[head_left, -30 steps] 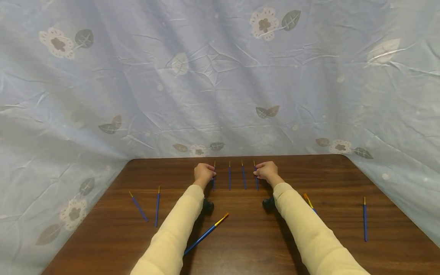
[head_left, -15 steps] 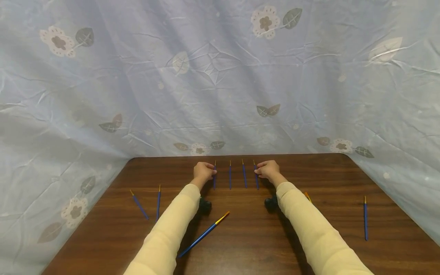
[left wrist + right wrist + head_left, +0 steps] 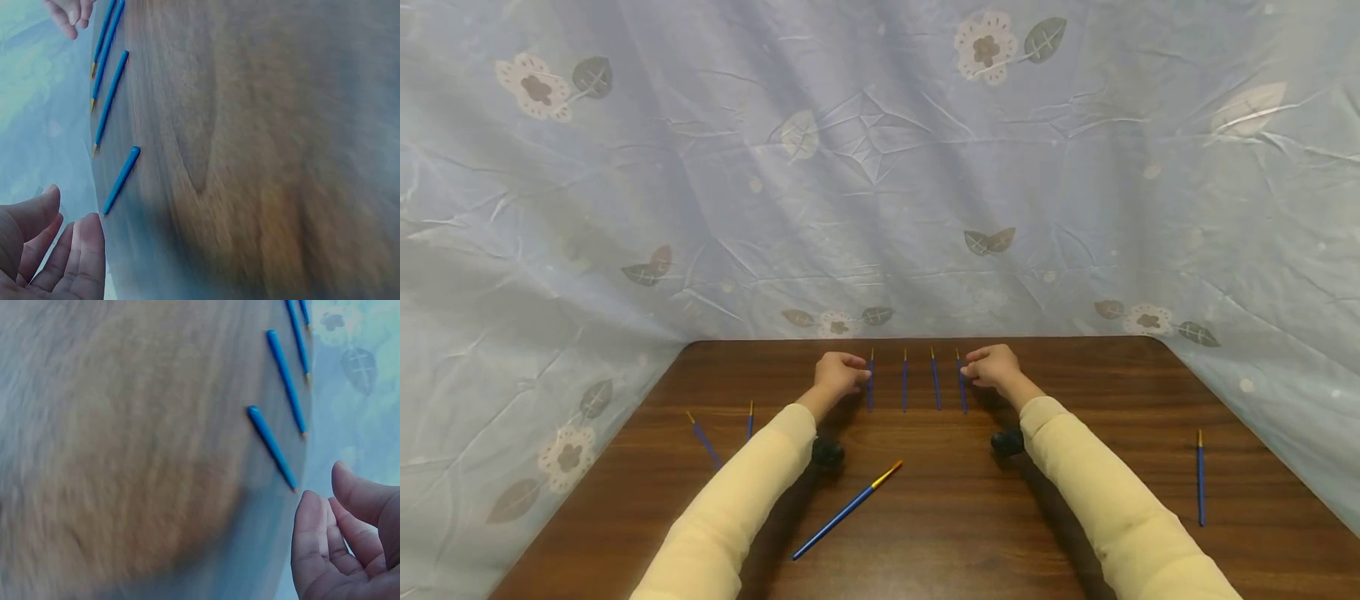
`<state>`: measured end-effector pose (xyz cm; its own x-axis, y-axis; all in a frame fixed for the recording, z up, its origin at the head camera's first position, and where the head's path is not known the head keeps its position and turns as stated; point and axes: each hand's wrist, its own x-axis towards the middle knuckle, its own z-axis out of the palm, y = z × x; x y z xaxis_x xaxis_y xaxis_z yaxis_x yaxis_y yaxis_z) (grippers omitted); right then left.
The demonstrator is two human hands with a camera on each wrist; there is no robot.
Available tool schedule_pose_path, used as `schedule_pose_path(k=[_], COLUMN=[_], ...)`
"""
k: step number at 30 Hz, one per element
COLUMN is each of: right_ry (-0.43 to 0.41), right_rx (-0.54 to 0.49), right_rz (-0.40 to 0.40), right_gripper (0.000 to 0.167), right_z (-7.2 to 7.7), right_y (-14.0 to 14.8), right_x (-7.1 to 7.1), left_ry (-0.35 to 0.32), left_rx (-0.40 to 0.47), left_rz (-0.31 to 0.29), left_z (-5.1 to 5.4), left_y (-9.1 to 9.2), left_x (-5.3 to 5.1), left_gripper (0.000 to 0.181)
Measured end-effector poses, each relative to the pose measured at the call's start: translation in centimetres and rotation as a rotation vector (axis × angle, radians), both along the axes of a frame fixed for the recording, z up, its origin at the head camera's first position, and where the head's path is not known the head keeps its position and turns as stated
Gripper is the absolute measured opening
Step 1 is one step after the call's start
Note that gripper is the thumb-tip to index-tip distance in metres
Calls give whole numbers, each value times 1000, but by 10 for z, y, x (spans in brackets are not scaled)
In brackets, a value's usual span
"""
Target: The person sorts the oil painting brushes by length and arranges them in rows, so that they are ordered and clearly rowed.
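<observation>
Several thin blue paintbrushes lie in a row near the table's far edge, gold tips pointing away. Just left of the leftmost paintbrush [image 3: 871,393] is my left hand [image 3: 841,373]; in the left wrist view its thumb and fingers [image 3: 90,250] are apart with nothing between them. My right hand [image 3: 996,367] is beside the rightmost paintbrush [image 3: 963,396]. The right wrist view shows this hand's thumb [image 3: 359,490] also spread from the fingers, holding nothing. Between the outer two lie a second paintbrush [image 3: 905,387] and a third paintbrush [image 3: 936,385].
A larger paintbrush [image 3: 850,508] lies diagonally between my forearms. Two thin brushes, one slanted [image 3: 703,440] and one partly hidden by the left sleeve [image 3: 730,492], lie at left. Another brush [image 3: 1201,483] lies far right. A patterned curtain [image 3: 880,208] hangs behind the wooden table [image 3: 917,542].
Both hands have drawn slightly outward from the outer brushes their fingers were on. The forearms have spread, and the right sleeve now covers a brush seen beside it earlier.
</observation>
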<state>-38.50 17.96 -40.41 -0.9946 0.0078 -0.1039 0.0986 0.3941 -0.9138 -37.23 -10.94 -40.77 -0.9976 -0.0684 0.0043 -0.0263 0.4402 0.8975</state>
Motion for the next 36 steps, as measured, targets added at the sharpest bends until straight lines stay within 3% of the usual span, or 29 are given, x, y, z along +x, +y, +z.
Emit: schedule_pose_path(k=[9,16,23,30,36], right_ry=[31,59,87,79,101], right_rx=[-23,15,41,82,119], right_rz=[76,154,161,164,164], right_gripper=[44,45,47,50,54], right_z=[15,28,41,44,45], right_y=[17,35,61,90,116], right_x=[11,25,41,60,75], left_ry=[10,-9,-1,-7,3], left_rx=[71,87,71,79,86], left_rz=[-57,-102,-87,-82,-58], left_z=[13,21,25,27,30], left_y=[-17,-44,-69,-93,-113], left_x=[20,36,58,81,95], left_gripper=[30,34,34,40,44])
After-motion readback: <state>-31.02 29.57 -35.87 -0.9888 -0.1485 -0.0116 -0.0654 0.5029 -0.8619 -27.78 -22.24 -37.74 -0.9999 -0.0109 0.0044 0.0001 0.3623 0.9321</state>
